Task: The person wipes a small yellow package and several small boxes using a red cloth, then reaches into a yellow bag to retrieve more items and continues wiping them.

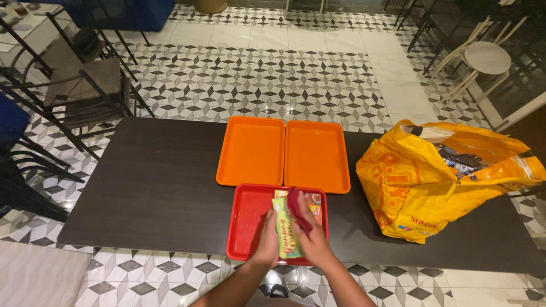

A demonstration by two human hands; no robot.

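Holding a yellow-green snack packet (287, 230) between both hands over the red tray (245, 224), I have my left hand (267, 241) closed along its left edge and my right hand (311, 239) closed around a dark red cloth (298, 207), which I press against the packet's right side and top. The packet stands roughly upright, tilted a little, its lower end near the tray's front rim; behind it a second packet with orange and white print (314, 206) lies flat in the tray's far right corner, partly hidden by the cloth. As I judge it, the step in hand is wiping the packet down with the cloth while the left hand steadies it — the cloth is on the wrapper, not on the tray. The next move, I think, calls for a firm left-hand pinch so the slick wrapper does not slide, and for turning the packet so the cloth reaches its other face. Beyond the red tray, two orange trays (282, 150) sit side by side, touching each other, just past its far rim. To my right a big yellow plastic shopping bag (421, 182) slumps on the dark table (153, 182), mouth open, with more packages showing inside — well apart from my hands. Past the table lie a patterned tile floor (256, 79), dark metal chairs (85, 91) at left and a white round stool (486, 57) at far right.
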